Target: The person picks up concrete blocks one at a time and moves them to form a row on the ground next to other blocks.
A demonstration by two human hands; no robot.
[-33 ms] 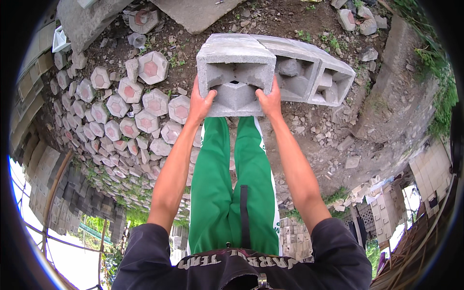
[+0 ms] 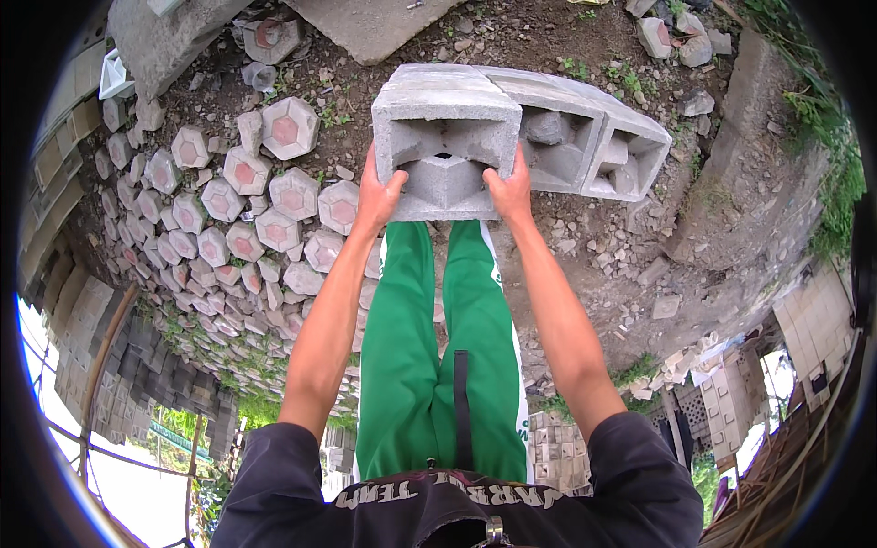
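Concrete block (image 2: 446, 137), grey and hollow, is at 12 o'clock, just beyond the knees of the green trousers (image 2: 402, 347). Both hands are clamped on it, one at each side: the left hand (image 2: 378, 195) at 11 o'clock and the right hand (image 2: 512, 190) at 1 o'clock, with thumbs over the front rim. So the gripping, I judge, is done.

Toward 1 o'clock is a second block (image 2: 562, 160), and toward 2 o'clock a third block (image 2: 630, 173); they form a curved row with the gripped one, and no hand holds the third. The row looks formed already, but whether the first block is set down or remains to be settled, I cannot tell, because its underside is not visible.

Most fingers are hidden behind the block, and the feet are covered also. Inside the second block a grey lump (image 2: 548, 128) is hard to identify. At 10 o'clock lie many hexagonal pieces (image 2: 245, 171); the farther ones become too small to distinguish near the dark rim.
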